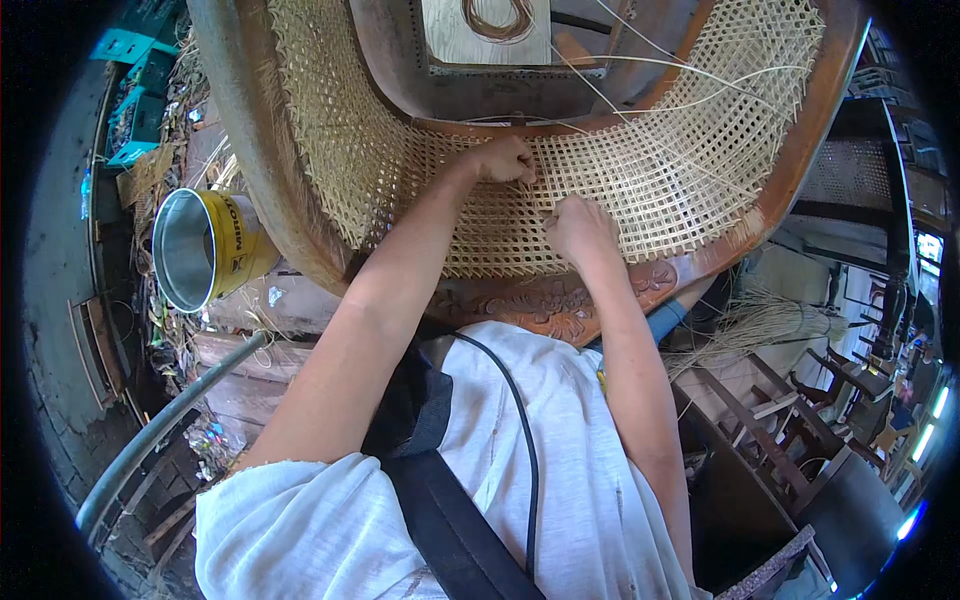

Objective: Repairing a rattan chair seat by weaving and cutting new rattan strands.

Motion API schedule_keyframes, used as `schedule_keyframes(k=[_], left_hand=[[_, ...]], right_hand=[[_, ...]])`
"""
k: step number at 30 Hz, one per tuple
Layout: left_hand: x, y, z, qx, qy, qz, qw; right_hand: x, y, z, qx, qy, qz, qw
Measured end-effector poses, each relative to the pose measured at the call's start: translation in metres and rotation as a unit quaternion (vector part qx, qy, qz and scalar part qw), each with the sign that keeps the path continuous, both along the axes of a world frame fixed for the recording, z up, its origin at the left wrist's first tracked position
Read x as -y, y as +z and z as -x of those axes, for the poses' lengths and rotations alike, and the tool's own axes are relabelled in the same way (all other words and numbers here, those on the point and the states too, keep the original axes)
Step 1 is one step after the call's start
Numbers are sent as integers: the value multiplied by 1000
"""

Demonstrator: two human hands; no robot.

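Observation:
Woven cane webbing stretches across the curved, carved wooden chair frame in front of me. My left hand is closed against the webbing, near its far inner edge. Nearer to me and to the right, my right hand is also closed, its fingers curled down at the weave. What is pinched in either hand is too small or hidden to see. Long loose cane strands arch over the right part of the webbing.
A coil of brown strands lies on a pale board beyond the webbing. At left stands a yellow metal bucket, with teal crates farther back. A metal tube curves at lower left. Loose cane and dark furniture fill the right.

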State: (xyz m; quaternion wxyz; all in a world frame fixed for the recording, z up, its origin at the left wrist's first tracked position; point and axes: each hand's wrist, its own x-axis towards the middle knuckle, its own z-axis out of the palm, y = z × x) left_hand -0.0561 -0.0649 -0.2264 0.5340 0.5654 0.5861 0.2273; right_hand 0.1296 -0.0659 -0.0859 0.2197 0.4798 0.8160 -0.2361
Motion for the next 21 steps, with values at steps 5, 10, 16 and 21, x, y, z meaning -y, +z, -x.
schedule_keyframes(k=[5,10,16,21], left_hand=[[2,-9,-4,-23,-5,33,999],[4,15,-19,-26,-76,44,996],[2,13,-19,15,-117,79,990],[5,52,-19,-80,-72,84,991]], right_hand=[[-6,-5,-5,0,4,-24,1000],[-21,35,-4,67,-8,89,994],[12,-17,-4,-53,-111,17,992],[0,-33,-63,-186,-117,-7,976]])
